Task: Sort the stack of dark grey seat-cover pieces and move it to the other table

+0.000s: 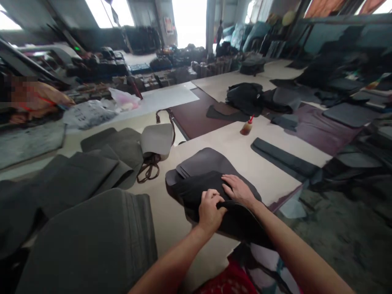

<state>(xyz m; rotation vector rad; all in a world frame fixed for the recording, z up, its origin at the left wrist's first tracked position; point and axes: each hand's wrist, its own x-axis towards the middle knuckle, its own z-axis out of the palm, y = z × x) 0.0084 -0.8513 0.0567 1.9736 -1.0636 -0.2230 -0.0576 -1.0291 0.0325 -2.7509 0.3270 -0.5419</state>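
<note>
A black fabric piece [199, 188] lies partly over a stack of dark grey shaped panels [211, 159] at the middle of the table. My left hand [211, 210] has its fingers curled round the lifted edge of the black piece. Just right of it, my right hand [239, 190] rests on the same black piece, its fingers spread, the thumb side near the raised edge. The near part of the black piece hangs down toward my body, under my right forearm.
A thick stack of dark panels [92, 241] stands at the near left, with loose grey pieces [82, 169] behind it. A red-tipped bottle [246, 126] stands beyond my hands. Long dark strips [281, 161] lie at the right. A person's arm [49, 96] shows at the far left.
</note>
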